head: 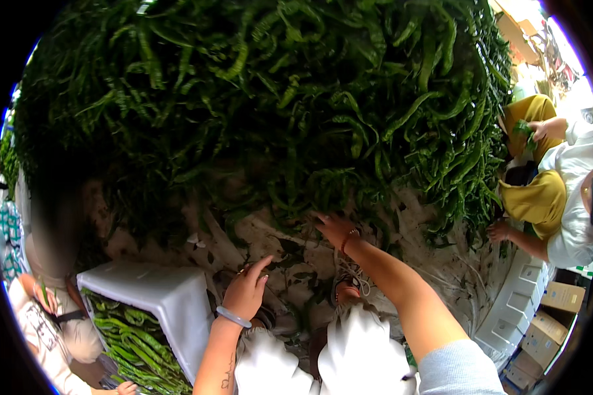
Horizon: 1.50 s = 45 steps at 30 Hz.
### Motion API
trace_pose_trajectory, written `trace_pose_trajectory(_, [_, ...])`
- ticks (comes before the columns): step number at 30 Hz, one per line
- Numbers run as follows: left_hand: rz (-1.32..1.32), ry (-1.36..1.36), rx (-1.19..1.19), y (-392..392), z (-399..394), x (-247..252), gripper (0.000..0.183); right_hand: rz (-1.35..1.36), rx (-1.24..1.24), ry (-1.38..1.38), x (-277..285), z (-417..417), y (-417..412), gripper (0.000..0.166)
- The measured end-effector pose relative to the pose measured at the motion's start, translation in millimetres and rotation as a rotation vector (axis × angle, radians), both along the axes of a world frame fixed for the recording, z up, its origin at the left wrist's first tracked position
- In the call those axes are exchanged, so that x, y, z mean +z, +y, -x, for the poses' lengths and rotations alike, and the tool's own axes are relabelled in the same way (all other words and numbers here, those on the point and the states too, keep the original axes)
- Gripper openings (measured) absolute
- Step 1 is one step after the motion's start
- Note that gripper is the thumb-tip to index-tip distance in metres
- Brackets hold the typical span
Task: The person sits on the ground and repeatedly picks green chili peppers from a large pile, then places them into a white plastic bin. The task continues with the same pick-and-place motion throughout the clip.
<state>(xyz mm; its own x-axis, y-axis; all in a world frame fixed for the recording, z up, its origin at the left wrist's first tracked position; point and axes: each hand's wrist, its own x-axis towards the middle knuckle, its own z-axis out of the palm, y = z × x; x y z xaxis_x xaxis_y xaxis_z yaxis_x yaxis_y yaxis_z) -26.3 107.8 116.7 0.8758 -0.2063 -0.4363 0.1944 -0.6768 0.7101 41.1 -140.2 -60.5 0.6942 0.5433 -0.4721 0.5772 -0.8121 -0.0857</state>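
A huge pile of long green peppers [296, 113] rises before me, its lower edge spread over a pale, dirty plastic sheet [257, 232]. My right hand [337, 231], with a beaded bracelet at the wrist, reaches to that lower edge. Its fingertips are blurred against the dark peppers, so whether they grip one is unclear. My left hand [247, 291] hovers over the sheet with thumb and fingers apart and nothing in it; a pale bangle circles the wrist. Just left of it stands a white foam box [143, 281], its open side showing green peppers [133, 335] laid roughly lengthwise.
To the right sits a person in white [573, 153], green peppers in one hand. Another person [44, 316] sits at the far left. White foam boxes [514, 296] and cardboard cartons [546, 328] line the right edge. My shoes [348, 281] rest among loose leaves.
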Motion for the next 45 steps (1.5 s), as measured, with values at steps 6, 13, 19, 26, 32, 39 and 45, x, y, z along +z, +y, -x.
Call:
trace_pose_trajectory(6, [0.079,-0.030,-0.032,-26.8,-27.8,-62.6,0.069,-0.537,0.126,-0.044,37.3,-23.0,-4.6,0.033])
trace_pose_trajectory(13, [0.565,0.203,0.332,-76.8,-65.0,-64.7,0.041,-1.308,-0.656,0.096,123.8,-41.4,-9.0,0.039])
trace_pose_trajectory(19, [0.921,0.611,0.457,-69.3,-65.6,-48.0,0.028,-1.156,-1.595,-0.217,84.6,-175.4,-113.4,0.055])
trace_pose_trajectory(26, [1.301,0.791,0.607,-70.9,-65.0,-45.8,0.054,-1.111,-0.598,-0.462,102.5,-80.7,-37.9,0.017])
trace_pose_trajectory(32, [1.539,0.958,0.642,-72.0,-69.7,-51.6,0.051,-1.168,-0.041,0.014,134.9,-30.7,-9.0,0.022])
trace_pose_trajectory(39, [1.565,1.015,0.575,-67.2,-55.8,-58.8,0.056,-1.179,-1.333,-0.112,54.2,-167.4,-131.2,0.064])
trace_pose_trajectory(45, [1.364,1.012,0.447,-69.4,-60.3,-44.7,0.063,-1.091,-1.668,-0.220,-18.9,-239.1,-157.1,0.065])
